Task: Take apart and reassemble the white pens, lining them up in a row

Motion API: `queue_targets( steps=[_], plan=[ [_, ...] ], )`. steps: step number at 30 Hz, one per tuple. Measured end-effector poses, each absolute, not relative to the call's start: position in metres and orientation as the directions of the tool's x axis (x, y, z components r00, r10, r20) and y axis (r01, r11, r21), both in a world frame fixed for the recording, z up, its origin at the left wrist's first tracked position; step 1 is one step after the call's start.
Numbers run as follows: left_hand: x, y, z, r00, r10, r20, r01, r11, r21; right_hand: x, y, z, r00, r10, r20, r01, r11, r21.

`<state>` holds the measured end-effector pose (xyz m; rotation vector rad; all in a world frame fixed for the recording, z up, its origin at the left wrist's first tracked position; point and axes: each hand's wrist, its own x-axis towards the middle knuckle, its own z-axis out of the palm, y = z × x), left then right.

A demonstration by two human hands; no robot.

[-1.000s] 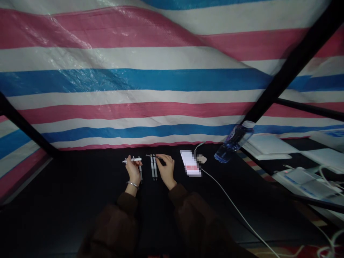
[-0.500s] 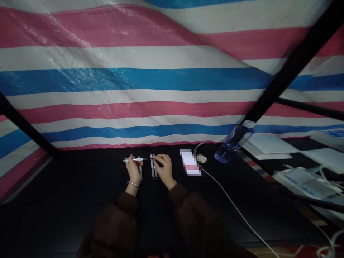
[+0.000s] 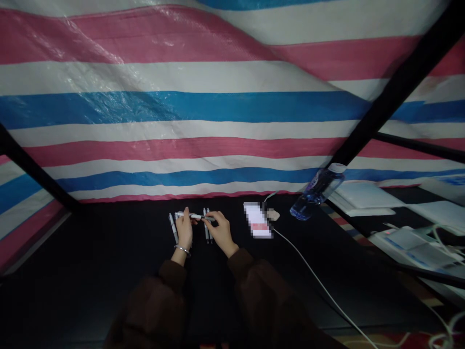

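Observation:
My left hand (image 3: 184, 233), with a silver bangle at the wrist, is closed round the white barrel of a pen (image 3: 196, 216) held level above the black table. The fingertips of my right hand (image 3: 221, 231) pinch the pen's grey front end, which meets the white barrel between the hands. Just left of my left hand lies a white and grey pen (image 3: 173, 228). Two similar pens (image 3: 207, 233) lie side by side beneath the right fingertips. My left hand partly covers whatever else lies under it.
Right of my hands is a lit, blurred phone (image 3: 258, 221) beside a pale plug-like piece (image 3: 272, 215) and a white cable (image 3: 312, 269). A blue-tinted bottle (image 3: 317, 193) stands farther right, by a black frame post (image 3: 392, 87). A striped sheet (image 3: 203, 106) hangs behind the table.
My left hand has shifted slightly right, bringing the pen barrel to my right hand. The thin exposed tip is now covered by the grey front part. The pen at left shows more.

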<state>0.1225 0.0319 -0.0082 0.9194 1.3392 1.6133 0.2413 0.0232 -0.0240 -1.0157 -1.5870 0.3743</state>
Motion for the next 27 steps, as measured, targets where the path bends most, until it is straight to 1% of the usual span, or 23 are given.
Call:
queue_targets(
  steps=[3,9,12,17,20,24,27],
  plan=[
    [0.121,0.034,-0.011,-0.381,0.924,0.015,-0.157,-0.081,0.984,0.241,0.024,-0.025,0.014,0.758,0.652,0.397,0.594,-0.7],
    [0.119,0.038,-0.021,-0.339,0.941,0.022,-0.107,-0.061,0.992,0.24,0.023,-0.025,0.011,0.744,0.669,0.406,0.607,-0.682],
    [0.119,0.037,-0.02,-0.331,0.943,0.028,-0.092,-0.061,0.994,0.241,0.022,-0.025,-0.001,0.772,0.635,0.384,0.587,-0.713],
    [0.122,0.035,-0.014,-0.312,0.95,0.028,-0.146,-0.077,0.986,0.241,0.02,-0.026,-0.06,0.825,0.562,0.383,0.539,-0.75],
    [0.122,0.035,-0.015,-0.293,0.956,0.009,-0.181,-0.064,0.981,0.239,0.019,-0.026,-0.025,0.84,0.541,0.386,0.508,-0.77],
    [0.122,0.037,-0.018,-0.336,0.942,-0.019,-0.211,-0.055,0.976,0.238,0.016,-0.024,-0.002,0.865,0.502,0.383,0.464,-0.798],
    [0.121,0.038,-0.017,-0.383,0.923,-0.029,-0.233,-0.067,0.97,0.237,0.015,-0.023,-0.018,0.862,0.507,0.408,0.469,-0.783]
  ],
)
